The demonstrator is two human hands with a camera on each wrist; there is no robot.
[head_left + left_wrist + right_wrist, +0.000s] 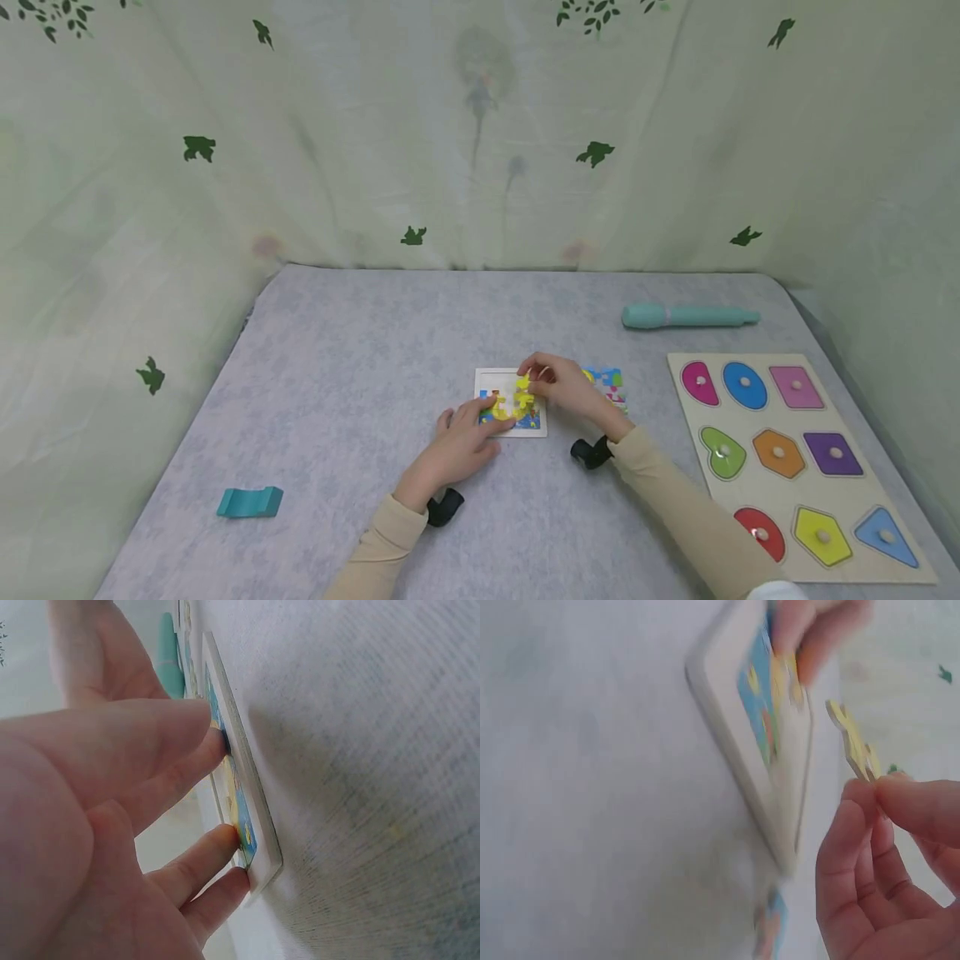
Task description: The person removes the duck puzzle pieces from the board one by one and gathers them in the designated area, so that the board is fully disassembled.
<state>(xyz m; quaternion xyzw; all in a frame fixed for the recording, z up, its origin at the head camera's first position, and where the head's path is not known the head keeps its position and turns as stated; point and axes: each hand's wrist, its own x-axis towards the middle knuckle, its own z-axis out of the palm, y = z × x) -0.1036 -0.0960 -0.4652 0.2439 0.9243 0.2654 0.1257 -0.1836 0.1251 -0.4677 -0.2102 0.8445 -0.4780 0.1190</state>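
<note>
A small jigsaw puzzle in a white frame point(532, 432) lies on the table, its lower part filled with blue and yellow pieces. My left hand point(460, 444) rests on its left side; in the left wrist view, extended fingertips point(238, 882) touch the puzzle surface near the rim. Between thumb and fingers, my right hand point(567, 388) pinches a yellow puzzle piece point(853, 742). In the right wrist view that piece is held up, apart from the frame. Partly hidden behind the right hand are colourful puzzle pieces point(612, 377).
A wooden shape board point(738, 487) with coloured knobbed shapes lies at the right. Behind it is a teal pen-shaped object point(690, 316). A teal block point(250, 502) with a curved top sits at the left front. Patterned cloth point(337, 167) hangs behind the table.
</note>
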